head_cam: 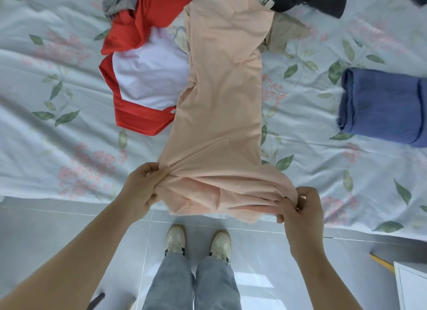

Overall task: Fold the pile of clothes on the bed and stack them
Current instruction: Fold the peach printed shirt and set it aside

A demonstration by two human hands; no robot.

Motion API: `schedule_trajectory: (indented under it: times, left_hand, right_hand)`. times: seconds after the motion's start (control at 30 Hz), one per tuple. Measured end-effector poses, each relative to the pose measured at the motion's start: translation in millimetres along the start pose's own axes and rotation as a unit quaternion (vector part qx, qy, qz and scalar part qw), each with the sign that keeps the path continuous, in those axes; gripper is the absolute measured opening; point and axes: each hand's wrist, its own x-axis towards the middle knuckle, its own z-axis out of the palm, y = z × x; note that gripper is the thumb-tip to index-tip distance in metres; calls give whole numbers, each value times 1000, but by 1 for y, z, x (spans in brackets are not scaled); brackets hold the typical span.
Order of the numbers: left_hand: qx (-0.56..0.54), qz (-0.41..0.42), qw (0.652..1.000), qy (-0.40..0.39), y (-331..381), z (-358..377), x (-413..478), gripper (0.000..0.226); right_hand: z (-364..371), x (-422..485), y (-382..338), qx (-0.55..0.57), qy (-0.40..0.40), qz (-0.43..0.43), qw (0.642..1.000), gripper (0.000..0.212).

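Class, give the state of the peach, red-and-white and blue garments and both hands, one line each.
peach garment, stretched out, near end bunched
red and white shirt, unfolded, rumpled
blue garment, folded
left hand, gripping the peach garment
right hand, pinching the peach garment

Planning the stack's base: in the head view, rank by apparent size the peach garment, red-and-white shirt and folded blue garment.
1. peach garment, stretched out, nearest the camera.
2. red-and-white shirt, partly covered.
3. folded blue garment, cut by the frame edge.
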Motion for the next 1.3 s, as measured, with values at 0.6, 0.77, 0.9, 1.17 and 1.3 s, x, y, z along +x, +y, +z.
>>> schedule_trajectory:
  times: [0.6, 0.77, 0.9, 1.17, 1.3]
  left_hand:
    - [346, 20, 937, -48, -38, 51, 26, 35]
    - [219, -28, 973, -60, -30, 55, 20, 23]
    - [194, 32, 980, 2, -29, 27, 11, 35]
    - [239, -56, 967, 73, -59, 25, 13, 27]
    - [244, -87, 964, 62, -63, 39, 19, 44]
  right_hand:
    - [38, 30, 34, -289, -118, 40, 949, 78]
    - [42, 29, 32, -316, -79, -106, 940, 31]
    - [33, -7, 57, -272, -115, -297, 908, 41]
    - [27, -36, 100, -263, -73, -23, 962, 38]
    - [37, -18, 79, -129, -14, 96, 987, 34]
